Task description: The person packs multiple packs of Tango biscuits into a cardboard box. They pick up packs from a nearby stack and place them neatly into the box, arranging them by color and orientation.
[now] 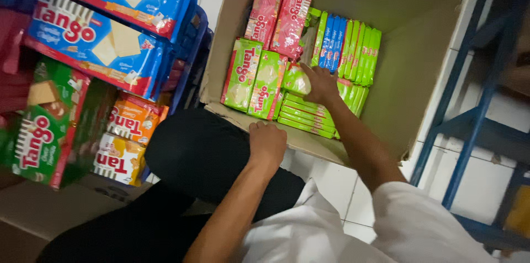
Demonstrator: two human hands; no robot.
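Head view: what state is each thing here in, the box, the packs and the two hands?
Cardboard box: open, flaps up, partly filled.
Green packs: inside the box, some lying flat, some on edge.
Pink packs: inside the box, lying flat, side by side.
Right hand: inside the box, fingers on a green pack.
Left hand: resting on the box's near edge, holding nothing.
Blue packs: stacked outside the box, left.

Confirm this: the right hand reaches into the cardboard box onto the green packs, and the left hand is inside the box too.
Not quite. In the head view the left hand rests on the cardboard box front rim, outside it. The right hand does reach in onto the green packs.
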